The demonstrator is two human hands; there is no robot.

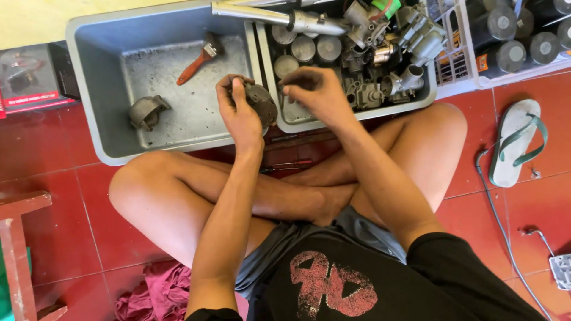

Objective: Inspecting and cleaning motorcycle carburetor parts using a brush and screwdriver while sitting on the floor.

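Note:
My left hand [237, 107] grips a dark, greasy round metal engine part [262, 101] over the front edge of a grey plastic tub [95, 89]. Beside it on the right, my right hand [315, 92] has its fingertips pinched together close to the part; what they pinch is too small to tell. I sit cross-legged on a red tiled floor. Another metal part [147, 111] and a red-handled brush [196, 64] lie inside the tub.
A second grey tub [357, 116] holds several metal carburettor bodies and round pistons. A white basket [470, 71] of dark cylinders stands at the right, with a sandal [516, 141] and a cable [496, 208] on the floor. Pink cloth [157, 291] lies by my knee.

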